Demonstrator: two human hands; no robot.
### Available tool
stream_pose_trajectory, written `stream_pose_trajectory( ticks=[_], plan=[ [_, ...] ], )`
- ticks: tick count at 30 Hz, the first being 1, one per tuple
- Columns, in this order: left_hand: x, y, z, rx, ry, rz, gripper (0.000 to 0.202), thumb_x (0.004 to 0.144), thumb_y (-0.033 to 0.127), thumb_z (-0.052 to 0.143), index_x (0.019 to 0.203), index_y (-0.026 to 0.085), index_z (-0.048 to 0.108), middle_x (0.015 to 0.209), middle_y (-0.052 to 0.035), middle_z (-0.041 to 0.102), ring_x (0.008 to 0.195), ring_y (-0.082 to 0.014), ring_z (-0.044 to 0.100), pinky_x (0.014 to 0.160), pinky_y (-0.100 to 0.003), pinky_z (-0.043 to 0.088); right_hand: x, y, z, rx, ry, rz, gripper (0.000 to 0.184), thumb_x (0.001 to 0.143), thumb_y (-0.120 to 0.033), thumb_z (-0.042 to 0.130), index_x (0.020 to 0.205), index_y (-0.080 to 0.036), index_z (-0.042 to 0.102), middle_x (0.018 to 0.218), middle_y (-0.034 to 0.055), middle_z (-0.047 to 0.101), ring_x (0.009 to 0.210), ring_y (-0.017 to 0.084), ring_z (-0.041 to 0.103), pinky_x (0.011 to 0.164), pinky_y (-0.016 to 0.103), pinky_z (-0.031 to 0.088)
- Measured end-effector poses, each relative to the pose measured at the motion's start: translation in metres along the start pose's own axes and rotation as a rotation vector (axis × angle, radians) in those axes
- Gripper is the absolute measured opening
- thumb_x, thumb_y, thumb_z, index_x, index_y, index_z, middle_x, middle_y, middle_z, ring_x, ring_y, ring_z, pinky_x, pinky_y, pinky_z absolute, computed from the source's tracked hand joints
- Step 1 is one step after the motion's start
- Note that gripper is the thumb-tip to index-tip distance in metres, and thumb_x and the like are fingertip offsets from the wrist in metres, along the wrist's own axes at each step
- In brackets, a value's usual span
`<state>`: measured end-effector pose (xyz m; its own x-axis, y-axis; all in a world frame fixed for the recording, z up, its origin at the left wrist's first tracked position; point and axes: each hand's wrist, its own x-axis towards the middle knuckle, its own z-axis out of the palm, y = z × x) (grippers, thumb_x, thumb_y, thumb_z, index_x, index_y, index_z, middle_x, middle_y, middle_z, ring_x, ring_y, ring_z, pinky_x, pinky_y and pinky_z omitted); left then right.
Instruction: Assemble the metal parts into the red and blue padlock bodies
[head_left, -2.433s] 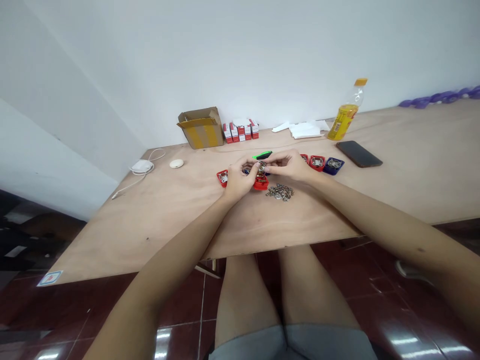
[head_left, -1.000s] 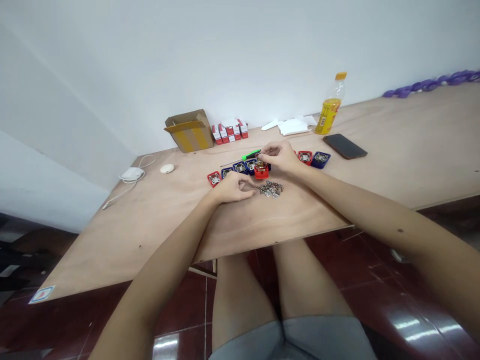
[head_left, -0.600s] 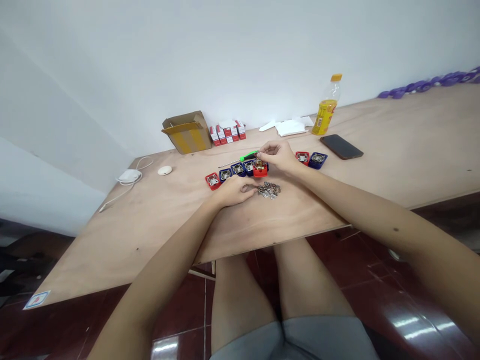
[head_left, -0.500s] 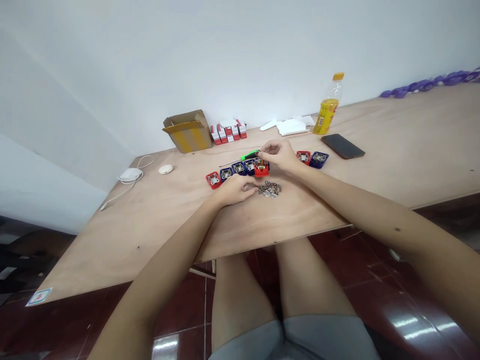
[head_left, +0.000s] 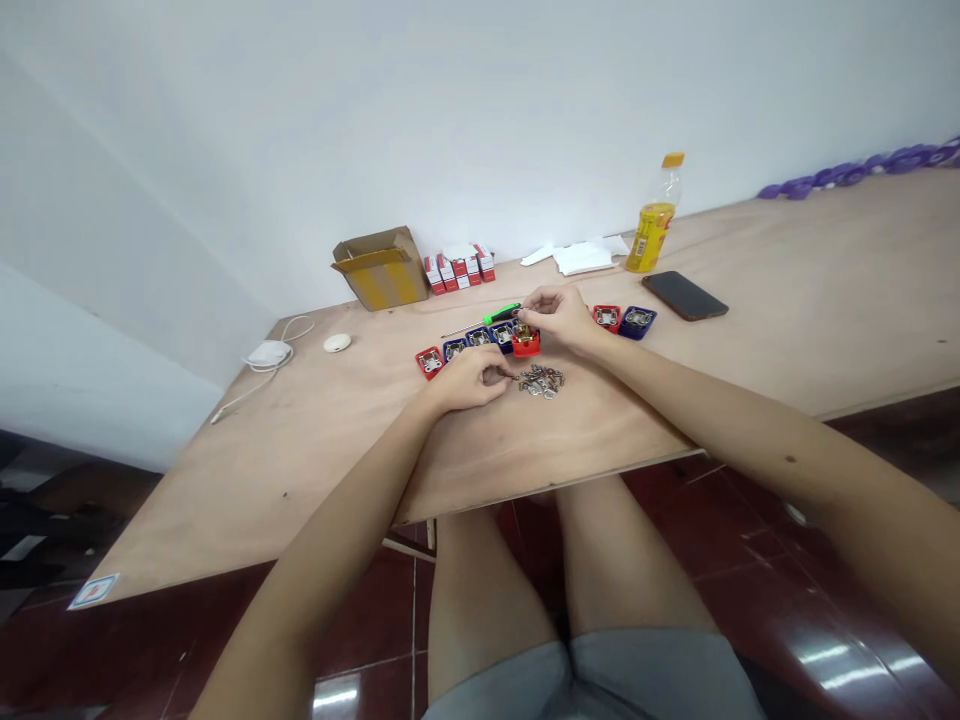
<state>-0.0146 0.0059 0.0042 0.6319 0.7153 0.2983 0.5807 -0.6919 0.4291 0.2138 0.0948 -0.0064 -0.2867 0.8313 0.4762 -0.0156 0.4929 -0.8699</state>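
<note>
Metal parts (head_left: 541, 381) reached by left hand (head_left: 474, 379); red case (head_left: 526, 348) overhung by right hand (head_left: 559, 314); either's finger grip can't be told.

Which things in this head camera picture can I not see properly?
All in the head view:
Red case behind the right hand: mostly hidden by that hand.
Metal pieces: too small and heaped to count.
Left hand: its pinch is too small to read.
Purple thing: cut off by the right edge.

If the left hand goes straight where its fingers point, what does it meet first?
The left hand would likely meet the small metal parts first; whether they touch now is unclear.
</note>
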Motion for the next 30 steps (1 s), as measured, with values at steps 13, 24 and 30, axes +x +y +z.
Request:
stream_pose_trajectory(
  ticks=[13,24,30],
  plan=[
    [0.000,0.000,0.009,-0.211,0.320,-0.066,0.006,0.081,0.020,0.073,0.083,0.018,0.078,0.070,-0.0016,0.072,0.057,-0.0114,0.058,0.057,-0.025,0.046,-0.002,-0.001,-0.001,-0.013,-0.028,0.035,0.024,0.078,-0.039,0.088,0.085,-0.019,0.076,0.088,0.0086,0.078,0.079,0.021,0.068,0.076,0.038,0.060],
    [0.006,-0.004,0.013,-0.253,0.636,-0.227,0.016,0.092,0.029,0.073,0.101,0.020,0.082,0.106,-0.0089,0.082,0.078,-0.0161,0.071,0.058,-0.026,0.050,-0.008,-0.004,0.004,0.107,-0.181,0.075,0.030,0.077,-0.041,0.091,0.087,-0.018,0.077,0.084,0.0057,0.077,0.074,0.018,0.067,0.070,0.035,0.057],
    [0.007,-0.003,0.014,-0.263,0.595,-0.189,0.016,0.095,0.029,0.071,0.102,0.020,0.083,0.110,-0.0105,0.082,0.092,-0.0204,0.074,0.070,-0.029,0.057,-0.013,-0.015,0.009,0.143,-0.319,0.114,0.032,0.075,-0.042,0.092,0.087,-0.016,0.078,0.075,0.0017,0.073,0.068,0.014,0.063,0.066,0.031,0.054]
  ],
)
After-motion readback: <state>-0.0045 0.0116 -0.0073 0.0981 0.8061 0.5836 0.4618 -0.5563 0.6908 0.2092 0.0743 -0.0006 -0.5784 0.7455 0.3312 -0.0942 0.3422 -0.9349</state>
